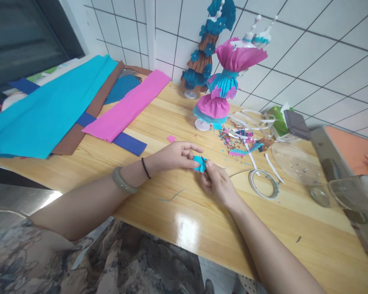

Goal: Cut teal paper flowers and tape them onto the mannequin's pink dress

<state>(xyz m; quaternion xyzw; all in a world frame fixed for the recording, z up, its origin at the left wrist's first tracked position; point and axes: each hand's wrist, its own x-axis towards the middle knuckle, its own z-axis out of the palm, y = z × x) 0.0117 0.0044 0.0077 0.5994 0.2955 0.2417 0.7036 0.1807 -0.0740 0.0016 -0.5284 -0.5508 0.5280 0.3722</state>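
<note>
My left hand (184,155) pinches a small piece of turquoise crepe paper (199,164) between thumb and fingers, above the wooden table. My right hand (216,179) is closed around a small pair of dark scissors (203,159), whose blades meet the paper; the fingers hide most of the handles. A pink paper flower cutout (171,139) lies just beyond my left hand. Behind the hands stands a small dress form in pink and turquoise crepe paper (214,107). A second form dressed in brown and teal paper (202,57) stands farther back by the wall.
Sheets of turquoise (55,104), brown (102,92), pink (131,106) and dark blue (130,143) crepe paper lie at the left. Paper scraps (241,136), a tape roll (263,183), a phone (297,124) and a clear container (354,192) are at the right. A tiled wall (309,53) bounds the table.
</note>
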